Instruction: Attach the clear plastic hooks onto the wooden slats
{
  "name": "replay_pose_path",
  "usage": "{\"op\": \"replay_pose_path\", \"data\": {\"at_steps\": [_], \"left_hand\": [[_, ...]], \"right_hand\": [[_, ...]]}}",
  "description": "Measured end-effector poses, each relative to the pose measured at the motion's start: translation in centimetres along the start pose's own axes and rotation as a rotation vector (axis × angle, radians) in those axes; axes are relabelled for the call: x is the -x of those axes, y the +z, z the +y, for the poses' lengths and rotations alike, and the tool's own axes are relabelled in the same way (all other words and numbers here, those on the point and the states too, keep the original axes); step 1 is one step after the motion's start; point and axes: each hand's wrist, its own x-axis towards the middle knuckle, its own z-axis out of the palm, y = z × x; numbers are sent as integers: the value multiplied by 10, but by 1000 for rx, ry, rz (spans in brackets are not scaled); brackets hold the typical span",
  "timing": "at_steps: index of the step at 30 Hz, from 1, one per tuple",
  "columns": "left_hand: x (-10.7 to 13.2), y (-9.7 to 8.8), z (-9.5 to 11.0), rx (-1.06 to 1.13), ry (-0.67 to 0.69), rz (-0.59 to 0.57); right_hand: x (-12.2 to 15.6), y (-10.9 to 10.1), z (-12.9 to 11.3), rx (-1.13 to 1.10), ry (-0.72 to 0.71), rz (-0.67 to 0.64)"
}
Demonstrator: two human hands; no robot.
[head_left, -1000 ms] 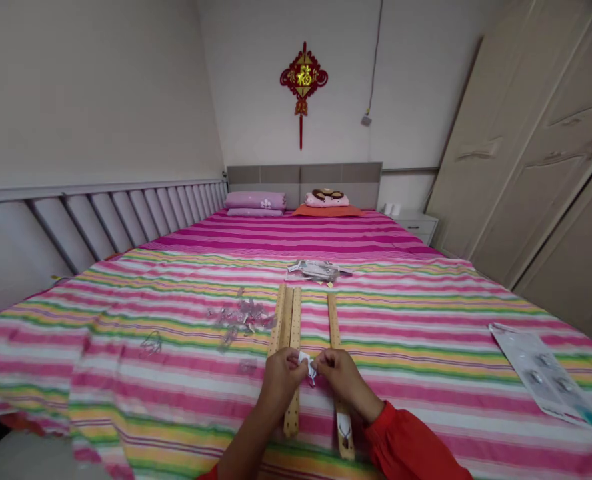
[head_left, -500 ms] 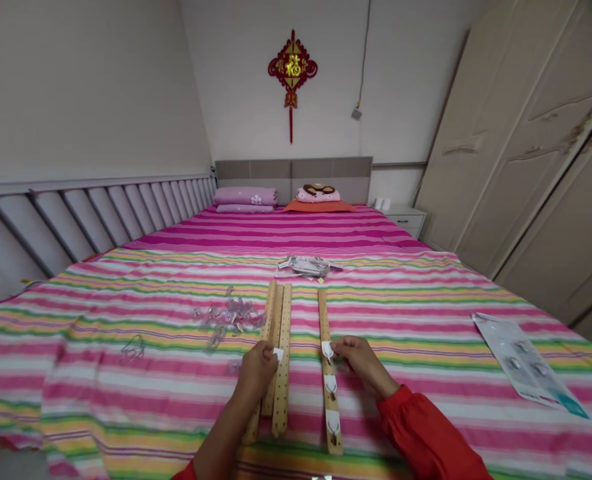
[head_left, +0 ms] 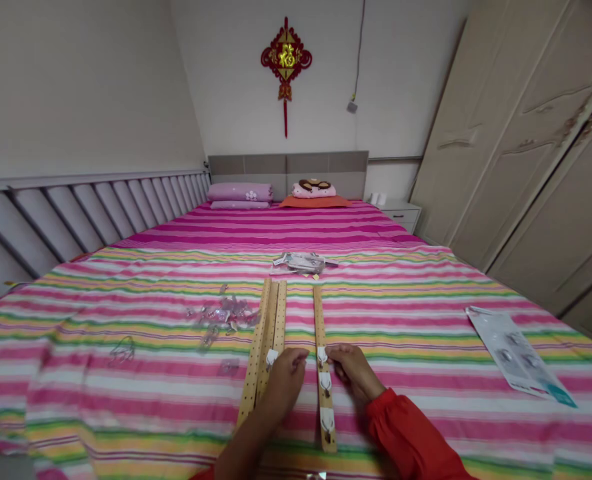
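My right hand (head_left: 352,365) pinches the right edge of a white adhesive hook (head_left: 322,355) on a single perforated wooden strip (head_left: 319,313). Two more white hooks, a middle one (head_left: 325,381) and a near one (head_left: 327,420), sit below it on that strip. My left hand (head_left: 283,383) is over the gap between the strips, fingers closed and pointing towards the right hand. Whether anything is between them is hidden. Beside its knuckles another white hook (head_left: 271,358) lies on a group of similar wooden strips (head_left: 257,347), partly covered by the hand and forearm.
Crumpled clear plastic pieces (head_left: 229,312) lie left of the strips, with a thin clear scrap (head_left: 123,350) farther left. Beyond the strips is a plastic package (head_left: 303,262). A flat hook package (head_left: 519,357) rests at right on the striped bed sheet (head_left: 416,320).
My left hand has let go of the white hook on the grouped strips and moved right, towards the single strip. My right hand stays at its hook. The view has shifted slightly.
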Motion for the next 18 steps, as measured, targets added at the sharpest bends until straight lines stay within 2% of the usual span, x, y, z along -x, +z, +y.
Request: {"op": "replay_pose_path", "data": {"at_steps": [2,5,13,18], "left_hand": [[0,13,1,-30,31,9],[-2,23,2,-72,71,-15],[-7,27,0,-149,47,-84],[-5,32,3,-150,80,-138]], "right_hand": [[1,1,1,2,-3,8],[0,2,0,5,-13,16],[-4,4,2,20,-49,48],[-5,5,8,24,-79,85]]}}
